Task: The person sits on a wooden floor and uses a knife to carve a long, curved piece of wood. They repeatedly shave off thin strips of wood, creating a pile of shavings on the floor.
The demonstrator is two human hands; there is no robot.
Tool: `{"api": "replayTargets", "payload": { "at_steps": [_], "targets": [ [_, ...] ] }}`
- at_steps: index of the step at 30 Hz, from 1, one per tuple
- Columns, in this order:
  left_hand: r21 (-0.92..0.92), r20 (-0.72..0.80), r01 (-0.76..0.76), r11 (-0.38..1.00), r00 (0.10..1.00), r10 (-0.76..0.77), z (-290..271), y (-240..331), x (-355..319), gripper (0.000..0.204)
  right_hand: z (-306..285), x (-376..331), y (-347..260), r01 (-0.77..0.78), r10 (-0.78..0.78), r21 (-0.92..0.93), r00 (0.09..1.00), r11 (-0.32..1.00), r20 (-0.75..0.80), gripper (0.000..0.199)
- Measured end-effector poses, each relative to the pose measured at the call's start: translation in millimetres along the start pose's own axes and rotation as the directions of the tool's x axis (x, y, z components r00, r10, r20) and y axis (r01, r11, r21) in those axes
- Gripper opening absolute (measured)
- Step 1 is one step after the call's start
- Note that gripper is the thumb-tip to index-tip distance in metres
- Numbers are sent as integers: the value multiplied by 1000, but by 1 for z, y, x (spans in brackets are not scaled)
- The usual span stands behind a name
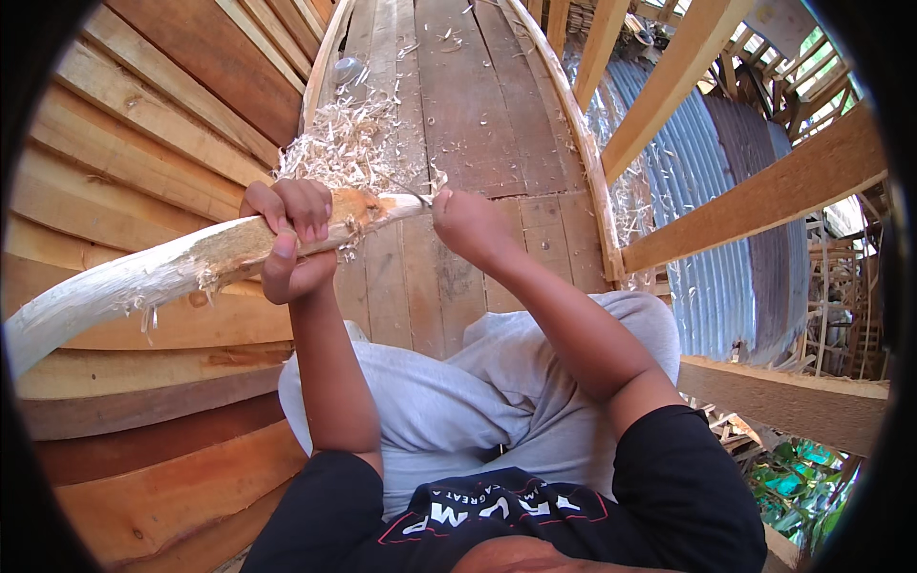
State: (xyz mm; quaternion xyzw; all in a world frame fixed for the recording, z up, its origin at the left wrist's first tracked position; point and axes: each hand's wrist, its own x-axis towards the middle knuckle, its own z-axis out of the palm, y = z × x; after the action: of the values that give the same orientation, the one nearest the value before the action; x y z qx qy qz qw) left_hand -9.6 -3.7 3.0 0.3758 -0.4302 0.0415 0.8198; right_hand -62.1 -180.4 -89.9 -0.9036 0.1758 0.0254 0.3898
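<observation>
A long, pale wooden pole (143, 277), stripped of bark, runs from the left edge to a narrower end in front of me. Shreds of wood hang from its underside, and a brown knot (359, 204) shows near the thin end. My left hand (291, 239) is wrapped round the pole, thumb and fingers closed. My right hand (470, 227) makes a fist just past the thin end. From that fist a thin dark knife blade (409, 193) reaches to the pole's tip and looks to be touching it. The knife's handle is hidden inside the fist.
Curled wood shavings (339, 143) lie heaped on the plank floor (468, 115) beyond the pole. A small clear cup-like thing (348, 70) sits behind the heap. Stacked boards (153, 115) form the left wall. Wooden railing posts (755, 210) stand at right, above corrugated metal sheets (712, 277).
</observation>
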Motion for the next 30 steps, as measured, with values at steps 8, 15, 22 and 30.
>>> {"api": "replayTargets", "payload": {
  "at_steps": [8, 15, 22, 30],
  "targets": [
    [-41, -10, 10, 999, 1000, -10, -4, -3, 1, 26, 26, 32, 53, -134, 131, -30, 989, 991, -74, 52],
    [-37, 42, 21, 999, 999, -20, -7, 1, -1, 27, -1, 1, -5, 41, -40, -41, 999, 998, 7, 53],
    [-93, 101, 33, 995, 995, -24, 0, -5, 2, 28, 31, 32, 68, -136, 125, -106, 986, 985, -107, 52],
    [-20, 88, 64, 998, 994, -62, -5, 3, -1, 33, -1, 2, -4, 49, -45, -83, 998, 995, 46, 52]
  ]
}}
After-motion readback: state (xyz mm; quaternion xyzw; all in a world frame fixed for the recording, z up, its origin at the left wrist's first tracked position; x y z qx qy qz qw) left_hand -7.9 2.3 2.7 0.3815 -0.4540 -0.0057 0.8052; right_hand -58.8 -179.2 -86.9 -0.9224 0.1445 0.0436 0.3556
